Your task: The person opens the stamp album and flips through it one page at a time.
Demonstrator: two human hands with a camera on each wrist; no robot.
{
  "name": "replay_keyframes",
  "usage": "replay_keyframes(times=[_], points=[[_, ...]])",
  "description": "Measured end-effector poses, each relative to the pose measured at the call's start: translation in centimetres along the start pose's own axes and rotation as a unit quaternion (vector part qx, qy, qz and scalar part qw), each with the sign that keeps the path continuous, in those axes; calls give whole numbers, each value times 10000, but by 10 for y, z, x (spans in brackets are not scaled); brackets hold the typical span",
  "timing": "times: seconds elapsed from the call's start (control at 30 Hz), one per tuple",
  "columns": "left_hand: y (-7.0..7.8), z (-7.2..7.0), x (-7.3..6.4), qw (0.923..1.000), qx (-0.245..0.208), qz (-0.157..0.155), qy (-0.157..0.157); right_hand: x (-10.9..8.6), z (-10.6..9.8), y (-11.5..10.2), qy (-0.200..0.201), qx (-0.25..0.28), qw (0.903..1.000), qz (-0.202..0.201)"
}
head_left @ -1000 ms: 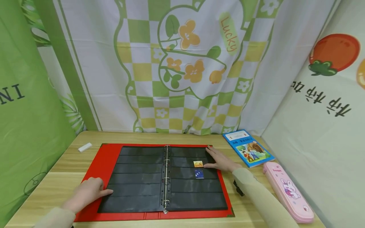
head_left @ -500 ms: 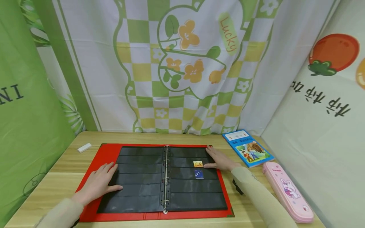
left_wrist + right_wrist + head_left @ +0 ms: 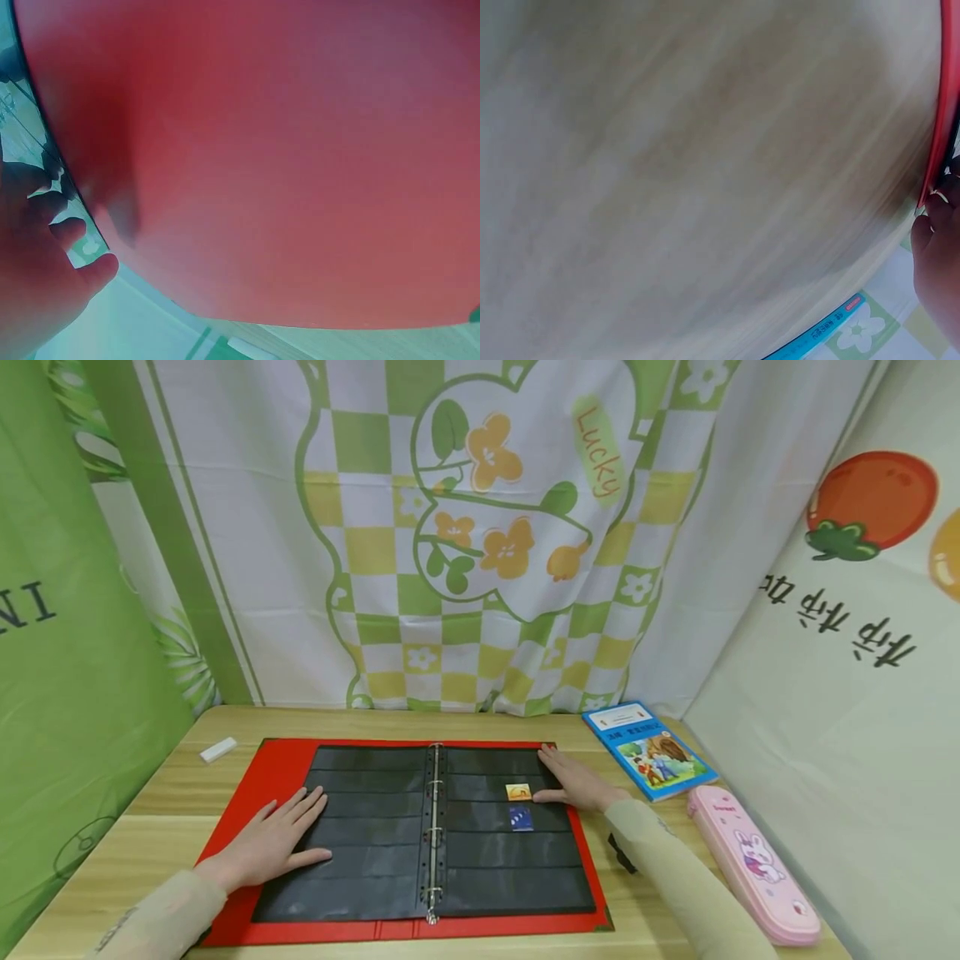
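A red ring binder [image 3: 247, 777] lies open on the table, with black pocket pages [image 3: 367, 860] on both sides of its metal rings [image 3: 433, 810]. On the right page sit a small yellow-orange stamp-like piece [image 3: 517, 792] and, just below it, a dark blue one [image 3: 521, 818]. My left hand [image 3: 262, 843] rests flat over the left page's outer edge, fingers spread. My right hand [image 3: 576, 779] rests at the right page's upper outer edge, thumb beside the yellow-orange piece. In the left wrist view, the red cover [image 3: 300, 187] fills most of the picture.
A white eraser-like block [image 3: 218, 750] lies at the table's back left. To the right are a blue picture book [image 3: 652, 752] and a pink pencil case [image 3: 753, 864] with a rabbit on it. Printed curtains [image 3: 487, 652] hang behind the table.
My left hand has opened from curled fingers at the binder's left edge and slid right onto the page, fingers spread. The right hand has stayed in place.
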State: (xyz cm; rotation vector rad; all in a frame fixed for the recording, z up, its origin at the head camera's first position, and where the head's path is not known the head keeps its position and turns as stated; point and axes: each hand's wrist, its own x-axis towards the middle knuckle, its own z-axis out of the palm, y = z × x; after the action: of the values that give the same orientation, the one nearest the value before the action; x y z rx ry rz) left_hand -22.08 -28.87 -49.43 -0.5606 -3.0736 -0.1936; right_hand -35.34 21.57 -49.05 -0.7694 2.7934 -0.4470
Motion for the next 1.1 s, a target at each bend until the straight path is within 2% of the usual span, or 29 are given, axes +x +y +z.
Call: replay_keyframes(times=[0.2,0.53,0.8,1.1], points=[[-1,0,-1,9999,45,24,114,1,1,0,69,28,10000,-3],[-2,3,1,10000,19,-11,58,1,0,-3,144,58,9998,84],[-1,3,1,10000,-27,-14,41,0,-1,-5,463,-96,9989,-35],[-1,4,1,10000,-89,-44,-2,-3,-3,-8,765,-25,9970,-116]])
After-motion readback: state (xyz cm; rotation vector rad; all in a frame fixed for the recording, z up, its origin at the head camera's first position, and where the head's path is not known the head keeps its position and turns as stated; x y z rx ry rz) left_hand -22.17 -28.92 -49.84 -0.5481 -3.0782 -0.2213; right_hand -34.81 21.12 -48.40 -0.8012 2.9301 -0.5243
